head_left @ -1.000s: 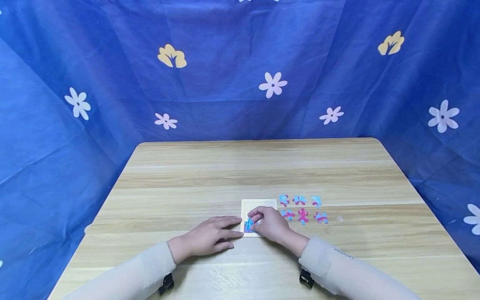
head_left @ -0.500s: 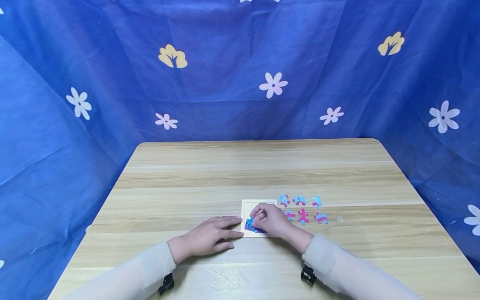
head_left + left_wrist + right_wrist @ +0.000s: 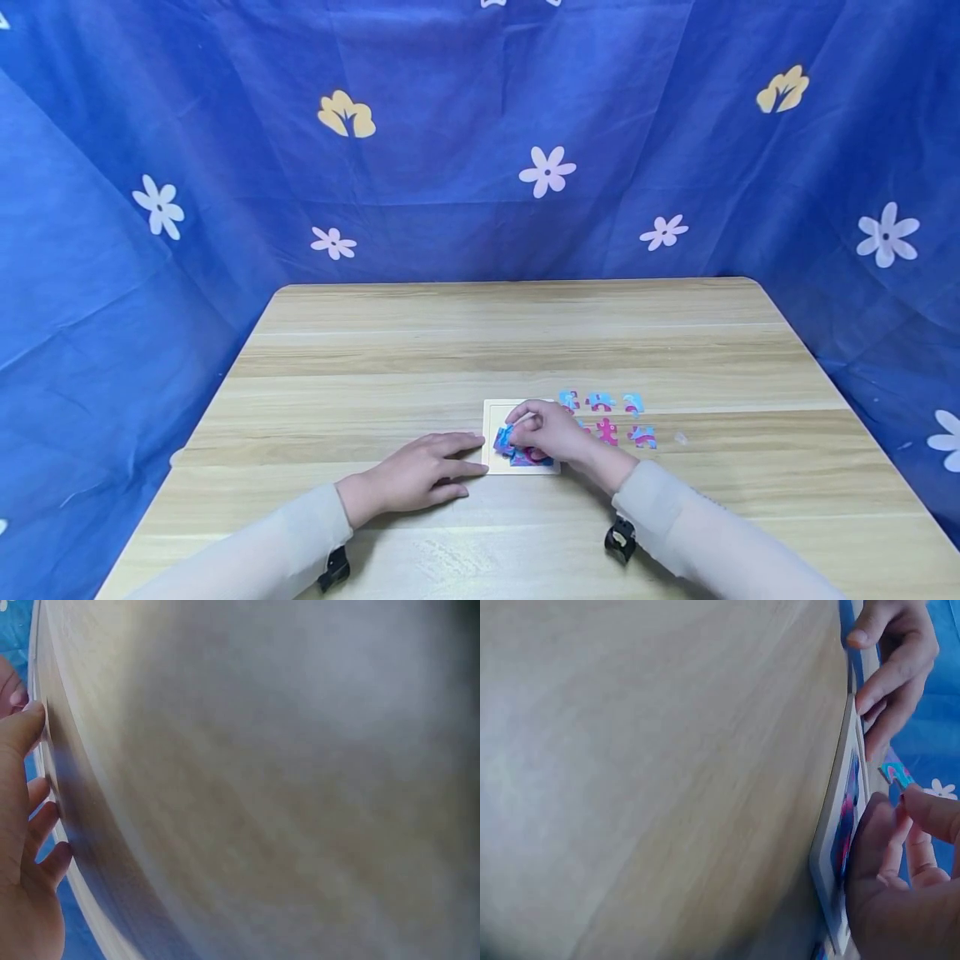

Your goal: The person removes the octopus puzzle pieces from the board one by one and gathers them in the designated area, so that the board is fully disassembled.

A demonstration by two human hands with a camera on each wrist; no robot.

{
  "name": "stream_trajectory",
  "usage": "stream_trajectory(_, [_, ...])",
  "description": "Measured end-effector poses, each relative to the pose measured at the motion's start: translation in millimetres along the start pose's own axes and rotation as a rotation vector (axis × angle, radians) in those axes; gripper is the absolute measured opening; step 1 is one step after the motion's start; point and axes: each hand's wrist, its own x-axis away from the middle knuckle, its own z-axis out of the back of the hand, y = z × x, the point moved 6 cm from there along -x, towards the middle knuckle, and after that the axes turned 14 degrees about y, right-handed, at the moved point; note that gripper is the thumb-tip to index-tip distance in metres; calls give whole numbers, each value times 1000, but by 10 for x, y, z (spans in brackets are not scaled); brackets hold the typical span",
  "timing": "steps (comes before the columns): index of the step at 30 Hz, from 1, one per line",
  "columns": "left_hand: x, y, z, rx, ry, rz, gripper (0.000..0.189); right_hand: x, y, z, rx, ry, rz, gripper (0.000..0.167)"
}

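A pale square puzzle tray point(image 3: 495, 411) lies on the table between the hands. My right hand point(image 3: 558, 435) pinches a blue and purple jigsaw piece point(image 3: 502, 442) over the tray's left part; the right wrist view shows the piece point(image 3: 895, 772) raised off the tray point(image 3: 826, 844) between thumb and finger. Below it, joined pieces point(image 3: 531, 459) in blue, purple and pink line the tray's near side, partly covered by the right hand. My left hand point(image 3: 420, 472) lies with fingers extended, fingertips at the tray's left rim. In the left wrist view that hand point(image 3: 26, 832) shows at the left edge.
Right of the tray lie several loose pieces in two rows, among them a pink one point(image 3: 607, 431) and a blue one point(image 3: 633, 404). A small clear scrap point(image 3: 680, 437) is beside them. A blue flowered curtain point(image 3: 450, 208) surrounds the wooden table point(image 3: 420, 350).
My right hand has lifted the blue and purple piece from the tray's lower left and shifted slightly right, uncovering the joined pieces on the near side. The left hand has stayed still.
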Motion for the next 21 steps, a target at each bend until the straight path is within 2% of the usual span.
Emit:
stream_trajectory(7, [6,-7,-7,-5,1,0,38,4,-3,113,-59,-16,-21,24])
stream_trajectory(11, [0,-3,1,0,4,-2,38,12,-7,219,-36,0,-3,26])
stream_trajectory(21, [7,-6,-1,0,-15,20,37,85,14,476,67,-19,49,24])
